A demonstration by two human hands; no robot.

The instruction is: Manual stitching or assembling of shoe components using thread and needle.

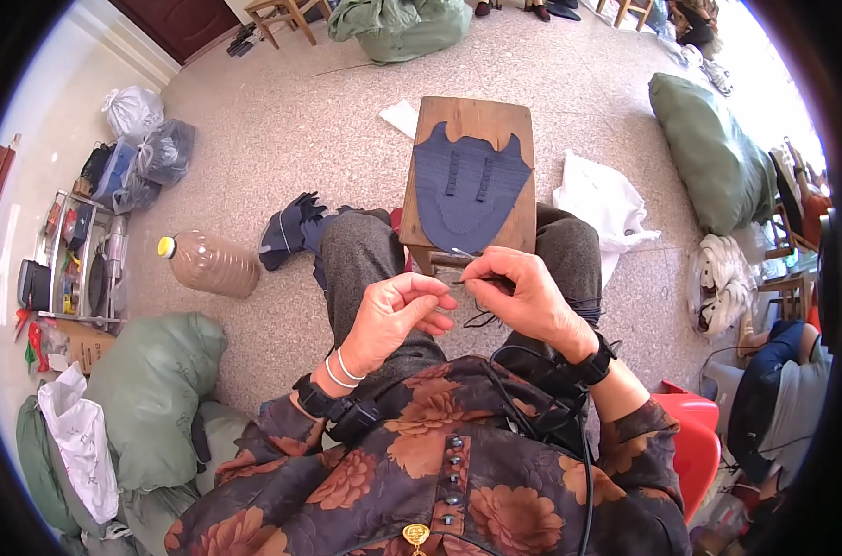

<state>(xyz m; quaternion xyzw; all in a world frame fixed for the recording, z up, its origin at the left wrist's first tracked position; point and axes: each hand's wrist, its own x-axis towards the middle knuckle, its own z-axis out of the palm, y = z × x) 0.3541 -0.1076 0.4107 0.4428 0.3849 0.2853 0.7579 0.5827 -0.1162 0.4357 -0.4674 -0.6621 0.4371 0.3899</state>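
Note:
My left hand (401, 315) is closed in a pinch, its fingertips at a short stretch of dark cord (457, 283) that runs across to the other hand. My right hand (525, 298) has its fingers closed round a thin tool with a pale metal tip (462, 253); its handle is mostly hidden by the fingers. Loose loops of dark cord hang below that hand. Ahead of both hands, a navy knitted shoe upper (472, 190) lies flat on a small wooden stool (430, 113), with two rows of slits down its middle.
More navy pieces (291, 230) lie on the floor to the left, near a large brown-tinted bottle (215, 264) with a yellow cap. A white sack (602, 204) is right of the stool. Green sacks (152, 398) stand at near left, another (713, 153) at far right.

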